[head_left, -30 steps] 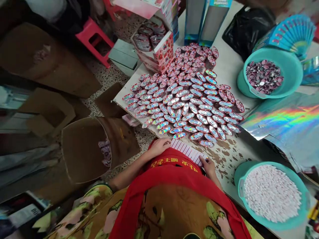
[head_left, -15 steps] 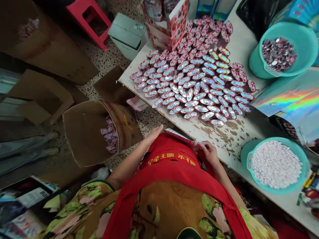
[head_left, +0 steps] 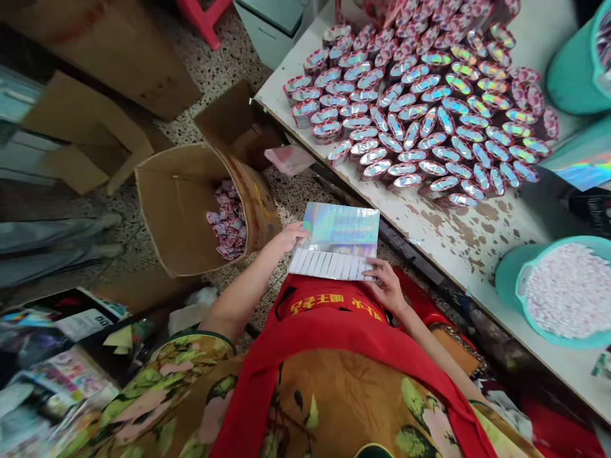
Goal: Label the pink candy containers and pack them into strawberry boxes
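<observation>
I hold a flat tray [head_left: 337, 242] in front of my red apron, off the table's near edge. Its far part is covered by shiny holographic foil and its near edge shows a row of white pieces. My left hand [head_left: 289, 238] grips the tray's left edge. My right hand [head_left: 387, 284] holds its near right corner, fingers curled on it. To the left of the tray an open cardboard box [head_left: 191, 203] stands on the floor with small pink-and-white packets inside.
The worn white table [head_left: 458, 229] carries several rows of foil-topped cups [head_left: 420, 108]. A teal basin of white pellets [head_left: 563, 292] sits at right, another teal basin [head_left: 580, 63] at the far right. Flattened cardboard, a grey box and clutter lie on the floor.
I have pulled the tray off the table toward my lap and it now shows its foil top. My view has swung left and down toward the floor box.
</observation>
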Motion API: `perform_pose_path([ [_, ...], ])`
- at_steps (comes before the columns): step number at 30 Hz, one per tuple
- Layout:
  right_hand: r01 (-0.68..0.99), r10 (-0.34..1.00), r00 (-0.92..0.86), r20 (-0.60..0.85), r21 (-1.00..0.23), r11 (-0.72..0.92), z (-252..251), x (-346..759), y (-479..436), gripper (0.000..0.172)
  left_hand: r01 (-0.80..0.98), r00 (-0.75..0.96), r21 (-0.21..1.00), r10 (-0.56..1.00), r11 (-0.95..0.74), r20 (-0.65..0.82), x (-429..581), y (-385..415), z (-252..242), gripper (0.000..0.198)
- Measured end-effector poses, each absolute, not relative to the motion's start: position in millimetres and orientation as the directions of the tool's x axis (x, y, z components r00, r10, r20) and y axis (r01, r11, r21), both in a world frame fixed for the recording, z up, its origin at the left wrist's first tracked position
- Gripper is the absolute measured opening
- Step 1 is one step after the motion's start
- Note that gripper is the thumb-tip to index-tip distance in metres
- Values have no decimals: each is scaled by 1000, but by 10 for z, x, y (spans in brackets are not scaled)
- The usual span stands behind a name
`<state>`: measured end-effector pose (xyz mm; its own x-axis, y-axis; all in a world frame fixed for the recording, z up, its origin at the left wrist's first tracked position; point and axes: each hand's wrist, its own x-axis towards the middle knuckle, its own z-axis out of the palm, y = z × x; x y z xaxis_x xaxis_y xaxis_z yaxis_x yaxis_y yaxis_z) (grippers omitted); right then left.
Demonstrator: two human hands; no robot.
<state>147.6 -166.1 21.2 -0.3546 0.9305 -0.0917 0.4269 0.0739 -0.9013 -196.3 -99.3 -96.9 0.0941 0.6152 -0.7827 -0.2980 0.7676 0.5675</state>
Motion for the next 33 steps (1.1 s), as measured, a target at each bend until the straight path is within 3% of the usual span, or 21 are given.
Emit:
perform_pose_path([
  [1, 453, 958, -266, -106, -891, 27, 185, 1429, -1697, 21, -327, 54, 570, 617, 754, -785, -2014, -1037, -937, 45],
  [3, 471, 983, -54, -174, -873, -129, 124, 1313, -1715, 45, -394, -26, 562, 603, 727, -798, -2127, -1112, -858, 41],
  [5, 399, 942, 82, -327, -855, -331, 54, 1179, -1655, 73, -440, -118, 578, 594, 687, -796, -2262, -1170, -785, 37],
  [6, 346, 895, 82, -437, -830, -437, 17, 1110, -1599, 78, -458, -162, 583, 582, 671, -797, -2336, -1193, -760, 34],
  [9, 232, 676, -101, -730, -678, -698, -81, 904, -1368, 67, -496, -271, 579, 519, 647, -811, -2562, -1219, -730, 28],
  [11, 190, 586, -195, -786, -617, -764, -127, 770, -1210, 62, -516, -316, 574, 481, 636, -818, -2690, -1198, -727, 27],
  [14, 181, 628, -226, -745, -665, -724, -172, 613, -1039, 59, -544, -370, 595, 468, 592, -803, -2818, -1128, -672, 29],
  [17, 309, 714, -214, -667, -740, -598, -208, 577, -981, 58, -562, -410, 644, 501, 520, -762, -2862, -1065, -513, 33],
  [21, 418, 753, -214, -622, -755, -504, -206, 698, -997, 59, -554, -425, 749, 650, 364, -630, -2799, -1031, -213, 36],
  [25, 269, 794, -245, -556, -826, -495, -38, 783, -887, 61, -518, -377, 815, 785, 261, -491, -2656, -1013, 65, 42],
  [30, 99, 933, 64, -354, -928, -359, 213, 684, -483, 65, -455, -297, 842, 842, 291, -451, -2425, -1042, 271, 41],
  [33, 76, 922, 174, -347, -929, -363, 277, 624, -379, 58, -434, -310, 849, 835, 302, -455, -2268, -1085, 318, 57],
])
